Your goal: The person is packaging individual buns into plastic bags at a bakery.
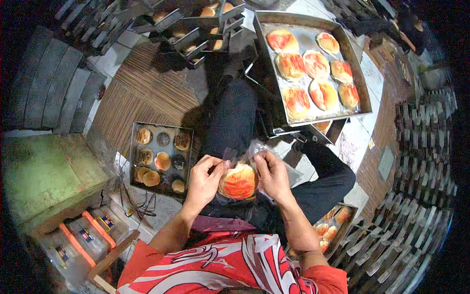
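Note:
A round bun with red streaks on its golden top (238, 182) sits between my hands, above my lap, in what looks like a clear plastic bag (259, 147). My left hand (206, 179) pinches the bag's edge between thumb and fingers at the bun's upper left. On the other side, my right hand (273, 173) grips the plastic near the bun's upper right. Folds of the film stand up beyond the bun; its lower part is hard to make out. Ahead on the right, a metal baking tray (350, 44) holds several red-streaked buns (316, 64).
A dark tray (161, 189) with several buns lies on the floor at left. Another bun tray (330, 228) is beside my right elbow. Stacked trays (382, 235) line the right side. Cables (137, 209) and lidded plastic boxes (84, 235) are at left. A person (409, 35) is far right.

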{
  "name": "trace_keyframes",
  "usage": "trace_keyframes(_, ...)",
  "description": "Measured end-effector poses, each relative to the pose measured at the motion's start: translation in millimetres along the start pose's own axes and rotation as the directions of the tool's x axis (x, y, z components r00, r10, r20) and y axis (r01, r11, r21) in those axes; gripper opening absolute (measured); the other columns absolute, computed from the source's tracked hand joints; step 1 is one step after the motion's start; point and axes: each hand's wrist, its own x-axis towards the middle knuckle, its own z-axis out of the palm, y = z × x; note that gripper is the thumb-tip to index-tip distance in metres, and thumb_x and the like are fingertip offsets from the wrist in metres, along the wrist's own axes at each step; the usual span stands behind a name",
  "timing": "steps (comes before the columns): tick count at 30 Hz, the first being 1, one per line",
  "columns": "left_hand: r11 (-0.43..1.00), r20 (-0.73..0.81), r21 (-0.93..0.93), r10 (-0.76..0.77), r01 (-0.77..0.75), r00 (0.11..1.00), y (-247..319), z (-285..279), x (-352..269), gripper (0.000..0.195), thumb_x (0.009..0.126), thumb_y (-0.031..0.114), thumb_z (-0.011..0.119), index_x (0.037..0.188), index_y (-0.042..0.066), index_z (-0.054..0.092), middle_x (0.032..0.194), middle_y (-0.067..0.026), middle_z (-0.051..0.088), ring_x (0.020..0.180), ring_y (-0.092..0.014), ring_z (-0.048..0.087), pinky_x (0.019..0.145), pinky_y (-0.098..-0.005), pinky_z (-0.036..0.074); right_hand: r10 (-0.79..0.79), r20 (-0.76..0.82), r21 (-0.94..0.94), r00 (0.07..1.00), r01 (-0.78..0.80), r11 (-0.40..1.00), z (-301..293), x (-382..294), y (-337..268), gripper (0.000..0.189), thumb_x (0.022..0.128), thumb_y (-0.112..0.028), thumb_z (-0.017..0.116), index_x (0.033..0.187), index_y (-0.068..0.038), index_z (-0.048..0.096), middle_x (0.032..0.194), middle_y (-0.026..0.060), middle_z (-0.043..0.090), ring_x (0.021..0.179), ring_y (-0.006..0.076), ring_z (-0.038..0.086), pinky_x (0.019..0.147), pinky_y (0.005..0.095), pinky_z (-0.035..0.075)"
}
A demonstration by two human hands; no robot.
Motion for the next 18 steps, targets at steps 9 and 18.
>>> trace_keyframes(9, 0.476, -0.106, -0.078, 0.87, -0.876, 0.482, 55, -16, -10, 0.016, 0.062, 0.014, 0.075, 0.071, 0.017, 0.062, 0.071, 0.0033, 0.055, 0.064, -0.015, 0.051, 0.064, -0.0338, 0.041, -0.76, 0.05, -0.283, 0.648, 0.739, 0.612, -42, -65, 2, 0.015, 0.07, 0.001, 0.062, 0.082, -0.003, 0.055, 0.077, 0.0116, 0.053, 0.064, 0.0258, 0.051, 0.057, 0.0347, 0.042)
trace_keyframes(18, 0.92, -0.047, 0.033, 0.392, -0.391, 0.919, 54, -11, -2, 0.011, 0.074, 0.001, 0.065, 0.068, 0.002, 0.055, 0.076, -0.0058, 0.054, 0.068, -0.017, 0.053, 0.062, -0.0283, 0.043, -0.244, -0.052, 0.121, 0.968, 0.248, 0.961, -16, -22, -37, 0.021, 0.091, -0.015, 0.048, 0.077, 0.0, 0.051, 0.068, 0.0035, 0.046, 0.06, 0.012, 0.042, 0.054, 0.0272, 0.036)
